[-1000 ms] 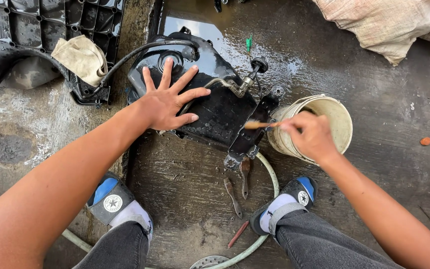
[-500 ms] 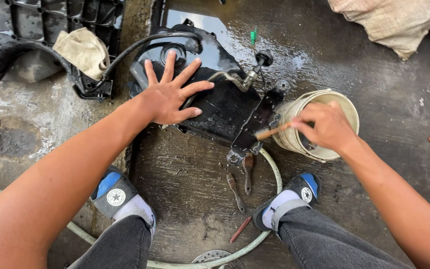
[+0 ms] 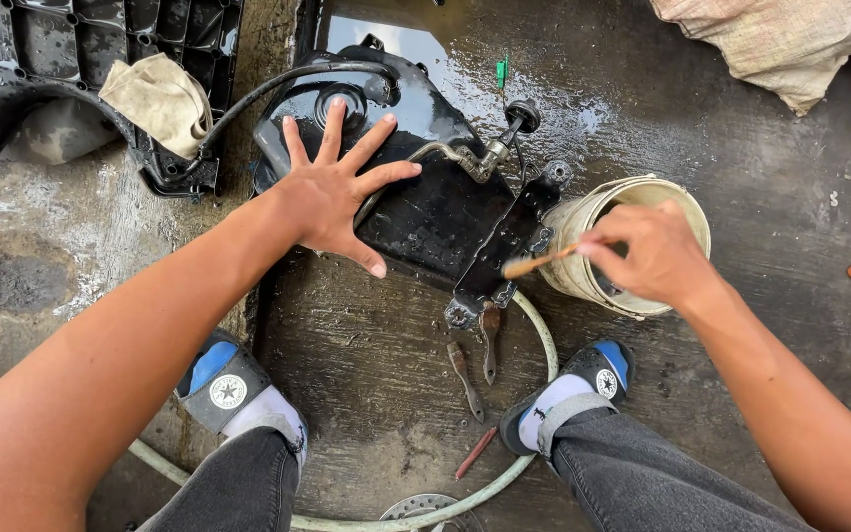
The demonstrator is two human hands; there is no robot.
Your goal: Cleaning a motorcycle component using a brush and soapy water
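A wet black metal tank-like part (image 3: 435, 212) lies on the dark wet concrete floor, with a black hose and a metal pipe fitting (image 3: 490, 153) on it. My left hand (image 3: 332, 192) presses flat on its left side, fingers spread. My right hand (image 3: 652, 254) grips a small brush with a wooden handle (image 3: 539, 260); the brush end points at the part's black bracket (image 3: 499, 258). A dirty white bucket (image 3: 593, 241) stands tilted right behind that hand.
A black plastic panel (image 3: 61, 59) with a beige rag (image 3: 160, 99) lies at top left. A pale hose (image 3: 534, 414) curves around my feet. Rusty tools (image 3: 475, 365) lie between my shoes. A sack (image 3: 780, 44) sits at top right.
My right hand and the brush have dropped slightly along the bracket. My left thumb has slid down over the part's near edge. The view shifted a little.
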